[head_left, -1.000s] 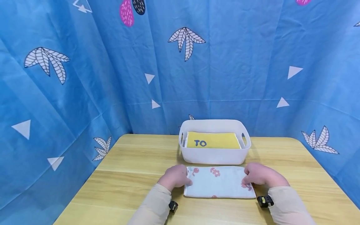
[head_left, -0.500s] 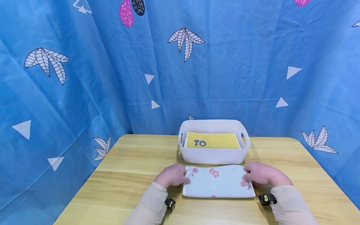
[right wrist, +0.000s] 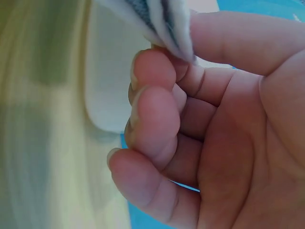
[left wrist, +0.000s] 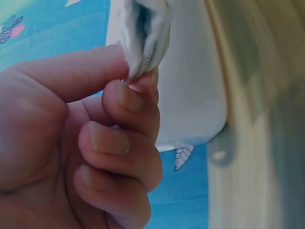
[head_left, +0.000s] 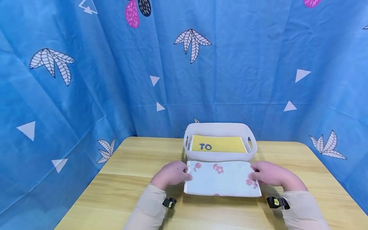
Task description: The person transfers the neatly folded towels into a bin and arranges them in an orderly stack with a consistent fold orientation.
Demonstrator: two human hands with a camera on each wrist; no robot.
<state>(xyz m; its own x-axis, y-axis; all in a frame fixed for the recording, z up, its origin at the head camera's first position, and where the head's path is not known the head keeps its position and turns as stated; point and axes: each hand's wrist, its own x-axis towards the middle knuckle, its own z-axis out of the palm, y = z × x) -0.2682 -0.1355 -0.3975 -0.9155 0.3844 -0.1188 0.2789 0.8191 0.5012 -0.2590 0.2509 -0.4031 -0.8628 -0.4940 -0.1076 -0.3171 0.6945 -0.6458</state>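
A folded white towel with pink flowers hangs level a little above the table, just in front of the white basket. My left hand pinches its left end between thumb and fingers. At the opposite end, my right hand pinches the towel the same way. The left wrist view shows the towel's folded layers caught at the fingertips, the other fingers curled below. In the right wrist view, layered towel edges with a dark inner side sit between thumb and forefinger.
Inside the basket lies a folded yellow cloth with blue letters reading "TO". The basket stands toward the back of the wooden table. A blue patterned curtain surrounds the table's back and sides.
Both hands have lifted the white towel off the table and carried it slightly toward the basket. Its shadow now shows on the wood beneath. The basket and yellow cloth stay put.
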